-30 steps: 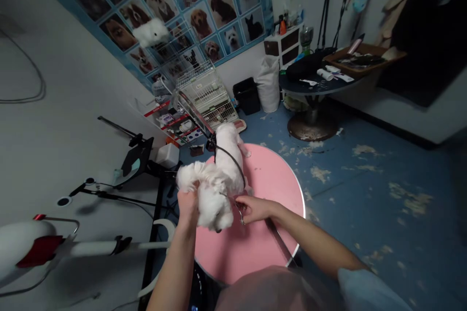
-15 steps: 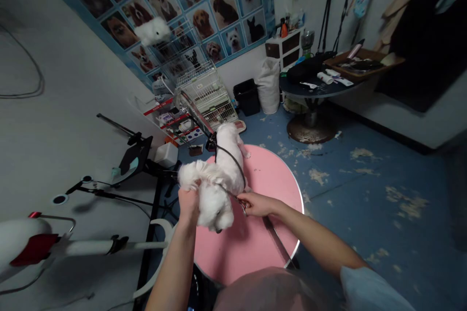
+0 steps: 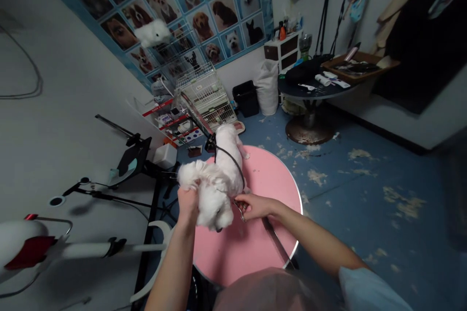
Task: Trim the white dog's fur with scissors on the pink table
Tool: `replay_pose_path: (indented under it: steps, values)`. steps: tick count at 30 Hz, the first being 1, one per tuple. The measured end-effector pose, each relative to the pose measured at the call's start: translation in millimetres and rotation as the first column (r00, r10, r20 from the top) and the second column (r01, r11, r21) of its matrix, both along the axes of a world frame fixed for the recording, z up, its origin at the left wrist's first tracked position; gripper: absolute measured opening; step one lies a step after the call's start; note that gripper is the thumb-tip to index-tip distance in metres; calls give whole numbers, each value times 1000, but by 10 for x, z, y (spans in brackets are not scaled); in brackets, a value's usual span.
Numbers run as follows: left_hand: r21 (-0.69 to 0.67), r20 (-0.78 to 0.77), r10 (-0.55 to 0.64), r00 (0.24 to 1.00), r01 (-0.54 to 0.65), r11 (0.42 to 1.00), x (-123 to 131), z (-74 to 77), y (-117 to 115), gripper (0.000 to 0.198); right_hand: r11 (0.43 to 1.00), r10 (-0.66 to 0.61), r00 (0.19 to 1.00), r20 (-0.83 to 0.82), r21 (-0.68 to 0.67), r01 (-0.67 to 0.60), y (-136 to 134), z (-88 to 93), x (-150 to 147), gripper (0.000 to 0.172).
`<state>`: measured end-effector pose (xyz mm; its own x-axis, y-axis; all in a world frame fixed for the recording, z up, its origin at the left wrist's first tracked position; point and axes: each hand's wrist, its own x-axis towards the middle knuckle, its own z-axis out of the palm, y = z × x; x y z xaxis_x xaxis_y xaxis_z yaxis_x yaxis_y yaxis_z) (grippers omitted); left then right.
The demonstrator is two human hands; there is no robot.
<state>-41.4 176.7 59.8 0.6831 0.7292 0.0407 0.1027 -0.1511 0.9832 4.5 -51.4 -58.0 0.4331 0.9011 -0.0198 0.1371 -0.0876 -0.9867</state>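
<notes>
A white fluffy dog (image 3: 215,206) is on a round pink table (image 3: 273,180), its head toward me. A thin black cord (image 3: 233,158) loops around its body. My left hand (image 3: 188,204) is closed on the fur at the side of the dog's head, by the ear; its fingertips are partly hidden in the fur. My right hand (image 3: 257,205) holds scissors (image 3: 240,211) by the handle rings on the other side of the head. The blades point toward the fur and are hard to make out.
A grooming arm (image 3: 197,114) rises behind the dog. One long dark bar (image 3: 279,243) crosses the table's near right part. To the left stand a white stand (image 3: 87,249) and a black stand (image 3: 131,158). Behind are cages (image 3: 207,92), a black bin (image 3: 245,98) and a dark side table (image 3: 310,88).
My right hand has turned slightly with the scissors, and their blades show less against the dog's head. My left hand keeps its hold in nearly the same place.
</notes>
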Motion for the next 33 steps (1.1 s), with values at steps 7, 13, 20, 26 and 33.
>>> replay_pose_path:
  steps: [7,13,20,26,33]
  values:
    - [-29,4,12,1000,-12,1000,15,-8,3,52,999,-14,1000,-9,32,15,6,-22,-15,27]
    - [-38,31,-16,999,18,999,6,-2,5,52,998,-51,999,-14,24,52,19,-53,-34,26]
    - [-19,6,-12,1000,13,1000,21,-23,34,48,997,-65,998,-10,40,66,33,-95,-20,25]
    - [-21,4,-3,1000,3,1000,10,5,11,53,995,-94,995,18,24,94,39,-102,-34,25]
    - [-12,-2,24,1000,-24,1000,12,67,-31,49,960,-274,960,-59,50,277,99,-264,-96,28]
